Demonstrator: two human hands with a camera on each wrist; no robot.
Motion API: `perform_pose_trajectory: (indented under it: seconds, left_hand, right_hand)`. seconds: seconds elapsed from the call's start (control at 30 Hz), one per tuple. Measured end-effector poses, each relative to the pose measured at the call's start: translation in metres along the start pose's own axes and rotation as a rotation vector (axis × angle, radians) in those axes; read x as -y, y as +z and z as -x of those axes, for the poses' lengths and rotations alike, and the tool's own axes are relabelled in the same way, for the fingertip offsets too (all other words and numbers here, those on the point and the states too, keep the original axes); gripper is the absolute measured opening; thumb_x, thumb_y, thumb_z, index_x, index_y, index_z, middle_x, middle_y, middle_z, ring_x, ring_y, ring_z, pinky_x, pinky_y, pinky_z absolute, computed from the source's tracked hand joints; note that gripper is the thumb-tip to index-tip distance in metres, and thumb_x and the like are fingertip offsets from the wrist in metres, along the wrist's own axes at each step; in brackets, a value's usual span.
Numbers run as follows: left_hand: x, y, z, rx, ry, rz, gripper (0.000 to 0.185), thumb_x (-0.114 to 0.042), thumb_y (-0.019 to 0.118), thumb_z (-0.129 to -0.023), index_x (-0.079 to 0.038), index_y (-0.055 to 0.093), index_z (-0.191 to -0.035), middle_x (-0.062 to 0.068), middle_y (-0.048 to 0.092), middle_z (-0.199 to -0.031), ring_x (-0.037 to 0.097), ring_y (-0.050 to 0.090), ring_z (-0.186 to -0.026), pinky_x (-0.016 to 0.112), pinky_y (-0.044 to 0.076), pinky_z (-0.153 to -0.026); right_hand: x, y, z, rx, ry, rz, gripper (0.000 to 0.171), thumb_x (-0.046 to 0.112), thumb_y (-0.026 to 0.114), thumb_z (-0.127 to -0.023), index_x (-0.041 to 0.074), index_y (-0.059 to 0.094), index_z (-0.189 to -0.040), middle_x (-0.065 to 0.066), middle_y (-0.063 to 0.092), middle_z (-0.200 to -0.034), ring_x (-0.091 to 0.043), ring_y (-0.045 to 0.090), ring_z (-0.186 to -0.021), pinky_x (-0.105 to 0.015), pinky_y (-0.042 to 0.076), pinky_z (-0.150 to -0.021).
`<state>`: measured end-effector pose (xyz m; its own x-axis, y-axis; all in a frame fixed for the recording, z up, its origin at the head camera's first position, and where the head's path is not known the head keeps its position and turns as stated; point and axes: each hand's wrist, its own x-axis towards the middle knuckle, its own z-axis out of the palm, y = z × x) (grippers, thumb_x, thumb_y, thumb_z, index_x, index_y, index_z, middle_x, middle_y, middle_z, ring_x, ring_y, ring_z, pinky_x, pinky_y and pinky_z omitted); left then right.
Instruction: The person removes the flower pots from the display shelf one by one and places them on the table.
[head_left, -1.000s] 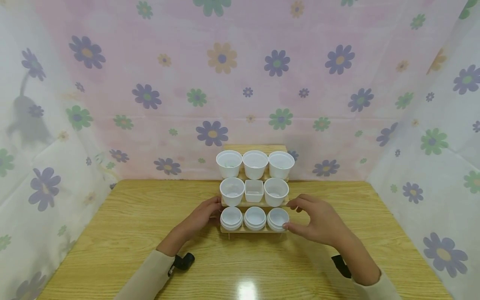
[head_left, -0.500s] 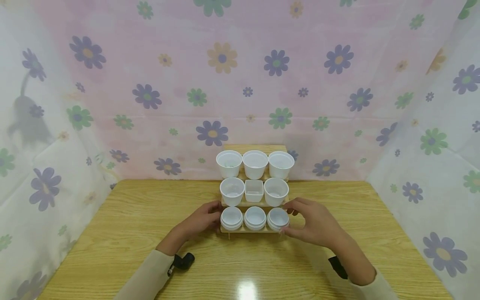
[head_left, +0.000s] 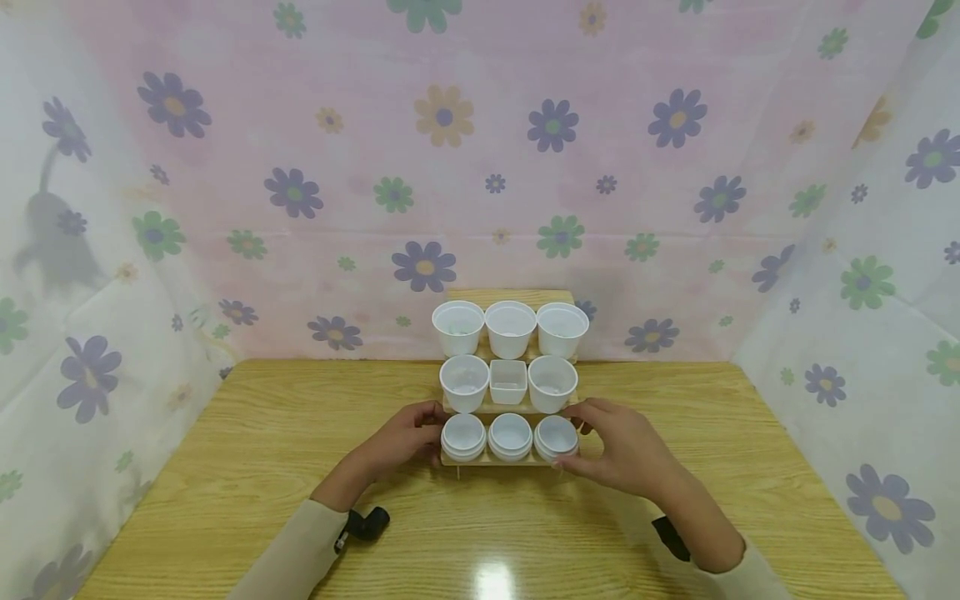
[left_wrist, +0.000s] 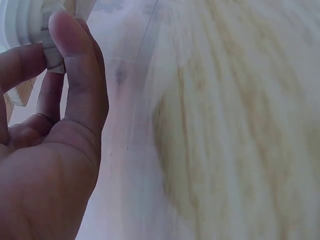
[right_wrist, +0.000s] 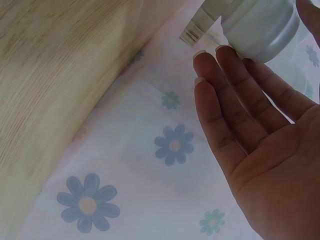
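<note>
Squarely in the lower middle of the head view sat the wooden stand (head_left: 512, 297), its bottom shelf (head_left: 487, 459) running left to right. The left hand (head_left: 405, 435) pinched that shelf's left end, so it was nearer; over to the right, the right hand (head_left: 628, 446) had thumb and fingers on either side of the right front cup (head_left: 557, 435), though whether they gripped it could not be told
</note>
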<state>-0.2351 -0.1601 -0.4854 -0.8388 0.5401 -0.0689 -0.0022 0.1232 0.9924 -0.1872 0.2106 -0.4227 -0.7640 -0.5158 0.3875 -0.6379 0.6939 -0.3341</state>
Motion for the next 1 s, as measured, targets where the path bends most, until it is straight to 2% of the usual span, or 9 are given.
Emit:
perform_pose_trajectory:
  seconds: [0.37, 0.6, 0.83, 1.0]
  left_hand:
    - [-0.0012, 0.0012, 0.0023, -0.002, 0.019, 0.038, 0.018, -0.008, 0.055, -0.107, 0.005, 0.058, -0.120, 0.011, 0.063, -0.111, 0.023, 0.065, -0.079, 0.037, 0.062, -0.069]
    - [-0.0007, 0.0009, 0.0018, 0.004, 0.027, 0.045, 0.019, -0.010, 0.056, -0.108, 0.005, 0.058, -0.120, 0.011, 0.063, -0.111, 0.022, 0.066, -0.080, 0.037, 0.063, -0.069]
    - [0.0001, 0.0011, 0.0017, -0.006, 0.031, 0.041, 0.019, -0.010, 0.057, -0.108, 0.005, 0.059, -0.119, 0.011, 0.063, -0.110, 0.021, 0.066, -0.080, 0.035, 0.063, -0.068]
    - [0.0000, 0.0010, 0.0021, 0.002, 0.038, 0.048, 0.020, -0.011, 0.059, -0.108, 0.005, 0.060, -0.120, 0.011, 0.063, -0.111, 0.020, 0.066, -0.077, 0.035, 0.063, -0.068]
  right_hand:
    - [0.0017, 0.0029, -0.0005, 0.016, 0.012, -0.014, 0.051, 0.039, 0.094, -0.081, 0.018, 0.071, -0.122, 0.010, 0.069, -0.104, -0.015, 0.068, -0.088, -0.030, 0.057, -0.075]
    - [0.0017, 0.0030, 0.0007, -0.003, -0.014, -0.040, 0.051, 0.034, 0.096, -0.080, 0.017, 0.071, -0.120, 0.009, 0.066, -0.101, -0.014, 0.066, -0.087, -0.030, 0.058, -0.075]
    - [0.0017, 0.0022, 0.0005, 0.019, -0.014, -0.097, 0.052, 0.030, 0.095, -0.080, 0.013, 0.069, -0.122, 0.004, 0.069, -0.108, -0.012, 0.069, -0.091, -0.039, 0.062, -0.078]
    - [0.0012, 0.0014, 0.0010, 0.025, -0.009, -0.103, 0.053, 0.029, 0.095, -0.079, 0.012, 0.068, -0.121, 0.004, 0.069, -0.107, -0.009, 0.069, -0.091, -0.039, 0.062, -0.077]
